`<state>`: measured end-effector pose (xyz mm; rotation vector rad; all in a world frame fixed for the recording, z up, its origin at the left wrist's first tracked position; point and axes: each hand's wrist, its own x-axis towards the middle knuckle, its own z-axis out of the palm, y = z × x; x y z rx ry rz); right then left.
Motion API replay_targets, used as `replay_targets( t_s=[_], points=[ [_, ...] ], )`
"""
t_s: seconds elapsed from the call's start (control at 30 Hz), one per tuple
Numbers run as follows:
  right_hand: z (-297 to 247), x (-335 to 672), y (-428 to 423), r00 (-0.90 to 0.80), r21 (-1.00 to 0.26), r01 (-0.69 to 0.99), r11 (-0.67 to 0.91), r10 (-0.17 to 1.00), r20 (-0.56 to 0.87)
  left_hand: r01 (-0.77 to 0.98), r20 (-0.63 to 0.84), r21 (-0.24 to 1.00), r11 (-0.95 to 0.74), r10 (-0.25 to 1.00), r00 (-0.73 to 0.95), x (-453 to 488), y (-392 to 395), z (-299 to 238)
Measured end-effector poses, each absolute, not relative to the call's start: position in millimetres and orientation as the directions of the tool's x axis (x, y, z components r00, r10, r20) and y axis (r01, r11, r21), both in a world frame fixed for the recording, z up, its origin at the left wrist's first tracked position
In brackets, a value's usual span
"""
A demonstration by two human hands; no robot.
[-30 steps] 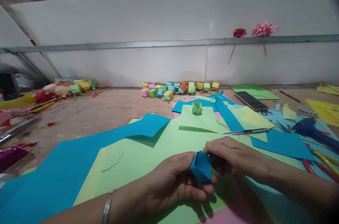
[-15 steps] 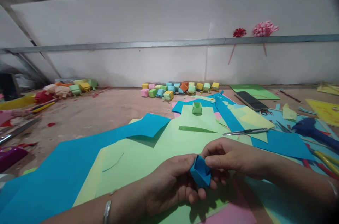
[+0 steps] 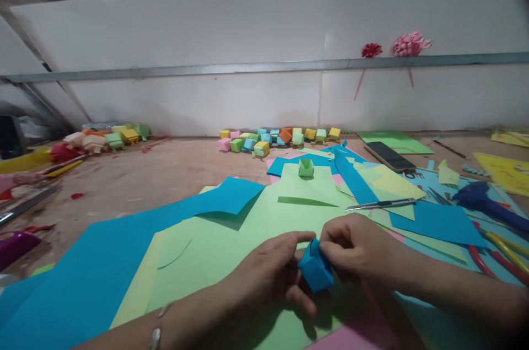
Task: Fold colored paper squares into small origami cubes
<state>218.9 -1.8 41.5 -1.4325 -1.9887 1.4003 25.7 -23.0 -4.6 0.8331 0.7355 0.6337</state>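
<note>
A small folded blue paper box [image 3: 316, 270] is held above the light green sheets. My right hand [image 3: 359, 245] is closed on it, thumb and fingers pinching its upper right edge. My left hand [image 3: 273, 267] is at the box's left side with its fingers spread; the index fingertip reaches its top edge and a lower finger points out beneath. Whether the left fingers bear any of its weight is hard to see. A small light green paper box [image 3: 306, 168] stands on the green paper [image 3: 235, 253] beyond my hands.
A craft knife [image 3: 380, 204] lies beyond my right hand. A blue sheet [image 3: 103, 251] spreads to the left. A row of small paper boxes [image 3: 261, 149] lines the wall. At right are a phone [image 3: 389, 156], a dark blue glue gun [image 3: 491, 204] and yellow-red handles [image 3: 506, 251].
The blue box has turned: its hollow faced up before, now an outer side shows. My left fingers have loosened from under it and spread, while my right hand pinches its edge.
</note>
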Motion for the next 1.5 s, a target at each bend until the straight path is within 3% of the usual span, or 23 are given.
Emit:
replay_targets(
  t_s=[0.1, 0.17, 0.23, 0.3, 0.43, 0.53, 0.63, 0.77, 0.93, 1.1, 1.27, 1.4, 1.5],
  points=[
    [39, 217, -5, -0.388, -0.799, 0.587, 0.131, 0.912, -0.136, 0.021, -0.088, 0.996, 0.087, 0.902, 0.422, 21, -28, 1],
    [38, 216, -8, -0.399, -0.796, 0.58, 0.175, 0.913, -0.09, 0.202, 0.168, 0.944, -0.26, 0.907, 0.385, 20, -32, 6],
    [37, 217, -9, -0.435, -0.819, 0.544, 0.181, 0.896, -0.091, 0.289, 0.282, 0.864, -0.412, 0.872, 0.401, 20, -35, 12],
    [36, 219, -7, -0.446, -0.84, 0.504, 0.198, 0.893, -0.057, 0.276, 0.239, 0.891, -0.36, 0.89, 0.387, 21, -35, 17],
    [31, 227, 2, -0.44, -0.826, 0.431, 0.362, 0.884, 0.158, 0.04, -0.055, 0.998, 0.043, 0.93, 0.363, 20, -27, 20],
    [27, 231, 10, -0.53, -0.766, 0.357, 0.535, 0.791, 0.306, -0.169, -0.216, 0.932, 0.321, 0.865, 0.454, 19, -19, 15],
    [28, 232, 13, -0.608, -0.807, 0.331, 0.489, 0.765, 0.214, -0.256, -0.288, 0.85, 0.46, 0.813, 0.506, 19, -15, 9],
    [31, 230, 12, -0.645, -0.873, 0.315, 0.372, 0.758, 0.091, -0.32, -0.277, 0.822, 0.471, 0.822, 0.498, 22, -15, 3],
    [26, 230, 8, -0.685, -0.913, 0.205, 0.353, 0.718, 0.124, -0.376, -0.269, 0.789, 0.486, 0.824, 0.499, 24, -19, 0],
    [22, 226, 1, -0.637, -0.896, 0.293, 0.334, 0.767, 0.078, -0.424, -0.275, 0.739, 0.523, 0.809, 0.519, 27, -21, -1],
    [12, 220, -6, -0.595, -0.903, 0.26, 0.343, 0.793, 0.131, -0.546, -0.237, 0.667, 0.507, 0.839, 0.489, 32, -22, -1],
    [3, 221, -6, -0.558, -0.914, 0.282, 0.293, 0.825, 0.092, -0.522, -0.367, 0.519, 0.677, 0.728, 0.579, 36, -23, -2],
    [-1, 222, -7, -0.595, -0.913, 0.306, 0.27, 0.803, 0.038, -0.525, -0.372, 0.463, 0.714, 0.694, 0.616, 37, -24, -5]
  ],
)
